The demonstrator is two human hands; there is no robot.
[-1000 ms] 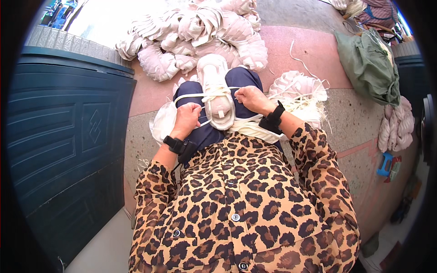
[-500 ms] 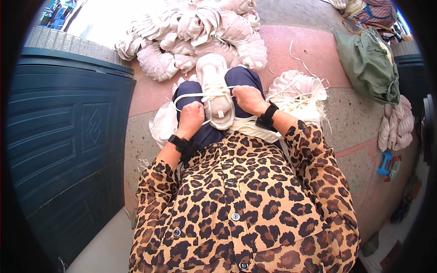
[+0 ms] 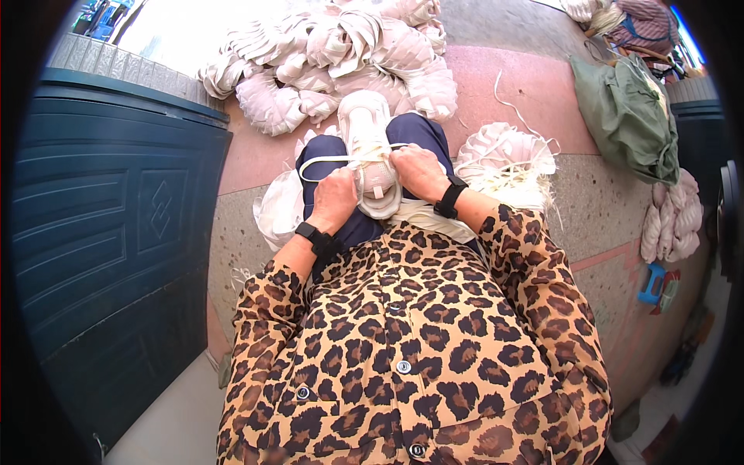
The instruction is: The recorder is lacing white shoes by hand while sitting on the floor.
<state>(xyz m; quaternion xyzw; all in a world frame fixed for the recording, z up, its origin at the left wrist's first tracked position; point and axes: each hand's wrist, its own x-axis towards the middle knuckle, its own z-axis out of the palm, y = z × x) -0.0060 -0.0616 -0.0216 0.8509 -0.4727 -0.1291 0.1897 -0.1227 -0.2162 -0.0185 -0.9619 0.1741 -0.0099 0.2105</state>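
A pale pinkish-white sneaker (image 3: pixel 364 128) rests between my knees, its opening toward my body. A cream shoelace (image 3: pixel 319 160) runs across its front and bows out in a loop over my left knee. On the left side of the shoe, my left hand (image 3: pixel 335 200) is closed, pinching a lace. My right hand (image 3: pixel 421 172) sits at the right side, fingers closed on the lace near the eyelets. The lace ends are hidden in my fingers. More cream laces (image 3: pixel 434 217) lie across my lap below the right hand.
Bundled pinkish-white shoe parts (image 3: pixel 267 105) are heaped on the floor ahead. Another bundle (image 3: pixel 496 151) with loose laces (image 3: pixel 523 182) lies right of my knee. A green sack (image 3: pixel 632 116), a further bundle (image 3: pixel 673 221) and a blue object (image 3: pixel 653 284) are farther right. A dark blue panel (image 3: pixel 116 217) stands left.
My left hand has shifted right, closer to the shoe, and my right hand has moved slightly inward. Both hands are still closed on the lace.
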